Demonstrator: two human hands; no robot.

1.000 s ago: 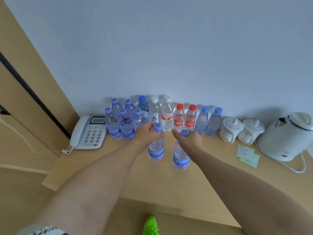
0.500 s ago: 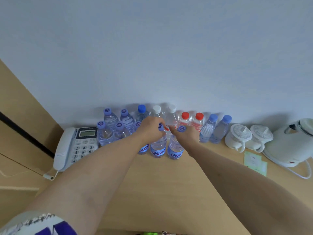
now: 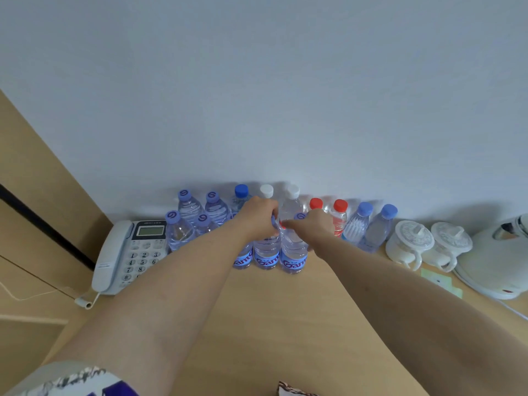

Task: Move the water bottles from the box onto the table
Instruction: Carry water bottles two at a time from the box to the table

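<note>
Both hands grip the necks of clear plastic water bottles standing on the tan wooden table (image 3: pixel 285 324): the left hand (image 3: pixel 258 217) curls round the left blue-labelled bottle (image 3: pixel 266 251), the right hand (image 3: pixel 317 224) round the right blue-labelled bottle (image 3: pixel 294 254), near the far row of bottles by the wall. Full, they probably feel weighty, with thin walls that give and smooth sides, so just under the cap seems the surest hold.

wall (image 3: pixel 257 81): plain pale blue-white | side panel (image 3: pixel 34 172): tan wood | light: soft, even
</note>
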